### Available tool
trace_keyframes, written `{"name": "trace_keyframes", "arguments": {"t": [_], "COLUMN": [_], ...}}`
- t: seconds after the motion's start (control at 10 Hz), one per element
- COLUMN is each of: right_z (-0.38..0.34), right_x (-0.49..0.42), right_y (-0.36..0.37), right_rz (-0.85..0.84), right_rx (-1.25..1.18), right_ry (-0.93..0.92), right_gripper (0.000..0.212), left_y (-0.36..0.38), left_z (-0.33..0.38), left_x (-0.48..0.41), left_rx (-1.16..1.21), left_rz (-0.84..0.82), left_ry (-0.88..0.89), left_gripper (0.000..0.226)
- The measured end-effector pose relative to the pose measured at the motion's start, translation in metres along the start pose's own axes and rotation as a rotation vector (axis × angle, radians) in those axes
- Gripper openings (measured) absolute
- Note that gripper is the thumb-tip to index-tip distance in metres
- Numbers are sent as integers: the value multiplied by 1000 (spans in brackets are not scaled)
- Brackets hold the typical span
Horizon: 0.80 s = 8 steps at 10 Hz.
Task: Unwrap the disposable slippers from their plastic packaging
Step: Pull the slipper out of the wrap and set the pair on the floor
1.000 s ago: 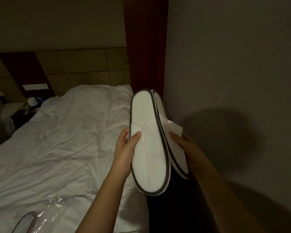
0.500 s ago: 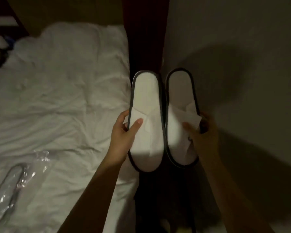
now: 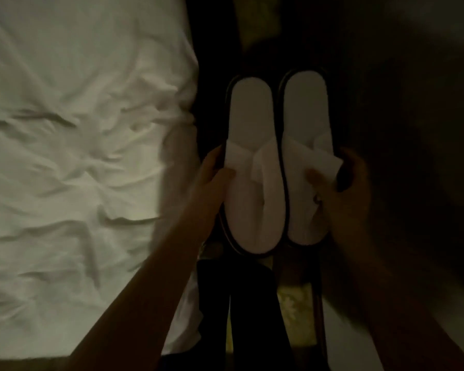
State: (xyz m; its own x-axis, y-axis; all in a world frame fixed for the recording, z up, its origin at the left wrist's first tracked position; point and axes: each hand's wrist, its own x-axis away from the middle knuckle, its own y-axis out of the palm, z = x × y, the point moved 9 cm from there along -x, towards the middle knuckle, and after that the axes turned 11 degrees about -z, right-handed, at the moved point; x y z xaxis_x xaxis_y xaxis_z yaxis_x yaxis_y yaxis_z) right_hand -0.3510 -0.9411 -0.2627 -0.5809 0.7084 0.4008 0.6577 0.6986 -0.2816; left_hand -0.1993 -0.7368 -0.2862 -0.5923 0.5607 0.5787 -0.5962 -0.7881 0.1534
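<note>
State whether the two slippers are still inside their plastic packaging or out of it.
Out. Both slippers, left slipper and right slipper, show bare white fabric with no shiny film, one held in each of the hands, left and right.

Single head-worn wide-angle view, facing steeply down, close over both hands; bed (image 3: 73,135) fills left half; no second view.

two white slippers (image 3: 276,162), each edged with a dark rim, plain with no pattern. the bed sheet (image 3: 73,129) is white and unpatterned. the floor (image 3: 413,103) around them is dark.
</note>
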Motion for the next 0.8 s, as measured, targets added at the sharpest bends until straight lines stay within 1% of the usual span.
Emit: {"name": "trace_keyframes", "arguments": {"t": [0.1,0.2,0.3,0.4,0.5,0.6,0.7,0.8], "right_z": [91,175,249,319,381,429,475,511], "right_x": [-16,-33,-49,-69,-93,-113,-132,-149], "right_y": [0,1,6,24,58,101,134,161], "right_rz": [21,5,1,-62,-147,-237,-228,-234], "right_rx": [39,82,143,212,268,210,206,186], "right_ry": [78,155,195,221,223,293,359,362], "right_gripper": [70,68,64,64,64,69,73,60], "left_y": [6,15,15,-2,-21,-41,-69,-96], "left_z": [-86,-168,-240,-304,-359,-396,-431,-465], "left_x": [-34,-60,-83,-113,-150,-187,-219,-240], "left_rx": [30,61,77,-8,-48,-86,-140,-98], "left_rz": [-23,-42,-7,94,125,152,205,212], "left_ry": [-112,-221,-307,-402,-433,-440,-455,-445], "left_gripper": [46,51,49,51,50,54,49,51]}}
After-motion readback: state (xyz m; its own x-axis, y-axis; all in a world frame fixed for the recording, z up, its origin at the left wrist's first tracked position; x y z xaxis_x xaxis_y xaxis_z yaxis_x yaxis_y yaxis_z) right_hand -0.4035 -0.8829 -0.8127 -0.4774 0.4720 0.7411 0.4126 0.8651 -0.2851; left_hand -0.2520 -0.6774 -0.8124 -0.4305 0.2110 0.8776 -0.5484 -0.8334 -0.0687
